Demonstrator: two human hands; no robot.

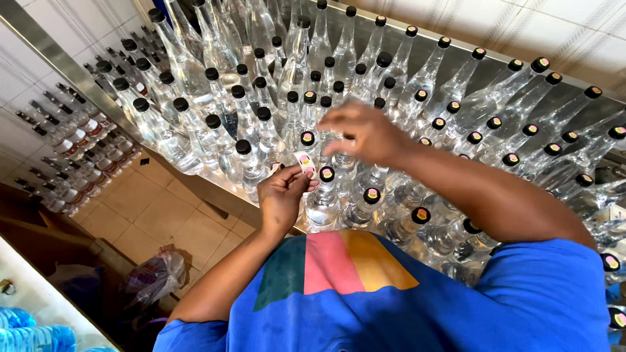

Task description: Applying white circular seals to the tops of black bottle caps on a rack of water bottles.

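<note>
Head view showed the left hand [282,199] at seven o'clock, fingers pinching a small round pink-and-yellow paper sticker [304,162], light, limp, best held by its edge. At one o'clock, right hand [365,133] hovered, fingers spread, over clear black-capped glass bottles [324,195] on the steel bench [215,195].

Hidden and cut-off parts

The right hand [365,133] is blurred and covers some bottles [339,163]; the bench [215,189] is cut by the picture's edge; the small sticker [304,161] print is unreadable.
</note>
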